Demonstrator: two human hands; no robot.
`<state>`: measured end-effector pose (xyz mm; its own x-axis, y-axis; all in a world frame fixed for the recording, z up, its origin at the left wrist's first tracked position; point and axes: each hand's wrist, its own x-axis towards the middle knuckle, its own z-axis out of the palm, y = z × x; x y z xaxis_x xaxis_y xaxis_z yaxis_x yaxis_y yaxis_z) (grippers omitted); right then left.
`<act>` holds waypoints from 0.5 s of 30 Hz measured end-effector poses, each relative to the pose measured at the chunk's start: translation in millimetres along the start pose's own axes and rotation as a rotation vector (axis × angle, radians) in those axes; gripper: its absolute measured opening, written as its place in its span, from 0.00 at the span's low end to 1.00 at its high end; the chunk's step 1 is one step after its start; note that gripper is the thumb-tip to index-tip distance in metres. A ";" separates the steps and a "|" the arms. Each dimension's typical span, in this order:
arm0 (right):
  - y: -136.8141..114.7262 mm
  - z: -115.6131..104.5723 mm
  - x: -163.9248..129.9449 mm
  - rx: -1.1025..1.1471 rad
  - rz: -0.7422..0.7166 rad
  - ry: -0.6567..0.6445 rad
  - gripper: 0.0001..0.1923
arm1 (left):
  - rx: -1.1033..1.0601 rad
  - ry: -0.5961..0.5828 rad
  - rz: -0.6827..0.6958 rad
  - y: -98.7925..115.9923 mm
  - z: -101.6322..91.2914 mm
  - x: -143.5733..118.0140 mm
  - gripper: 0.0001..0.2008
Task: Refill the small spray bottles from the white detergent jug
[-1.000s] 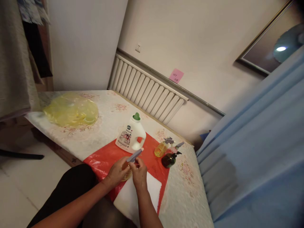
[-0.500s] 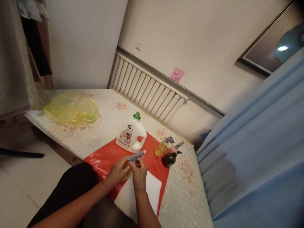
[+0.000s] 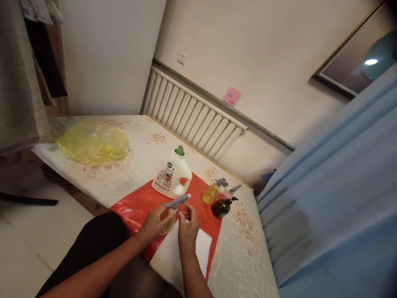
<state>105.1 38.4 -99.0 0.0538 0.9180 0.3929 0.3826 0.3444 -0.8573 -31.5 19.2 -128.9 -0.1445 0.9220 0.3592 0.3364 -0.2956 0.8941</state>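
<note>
- Left hand (image 3: 154, 223) wraps the small spray bottle (image 3: 169, 217), standing it on the red sheet (image 3: 139, 205).
- Right hand (image 3: 188, 225) sits just beside the grey trigger head (image 3: 176, 202), fingers loosely curled, holding nothing.
- Amber liquid inside, nozzle pointing away.
- Risk, I'd say: a loose head lets it tip and leak onto the white cloth (image 3: 173, 256) underneath.
</note>
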 end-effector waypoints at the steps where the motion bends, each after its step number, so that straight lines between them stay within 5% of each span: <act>1: 0.1 -3.0 3.5 -0.027 -0.021 0.040 0.20 | -0.004 -0.003 0.000 -0.1 -0.2 -0.2 0.17; 6: -10.9 -14.1 29.0 0.004 -0.082 -0.118 0.27 | 0.004 -0.004 0.009 -1.8 -0.1 -0.1 0.18; 15: -19.3 -7.4 39.4 0.184 0.098 -0.355 0.07 | 0.015 0.013 -0.002 -11.9 3.0 2.7 0.17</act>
<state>106.7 66.4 -64.5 -0.2520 0.9479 0.1947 0.2187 0.2518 -0.9428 -33.1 25.9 -139.4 -0.1575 0.9192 0.3610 0.3503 -0.2898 0.8907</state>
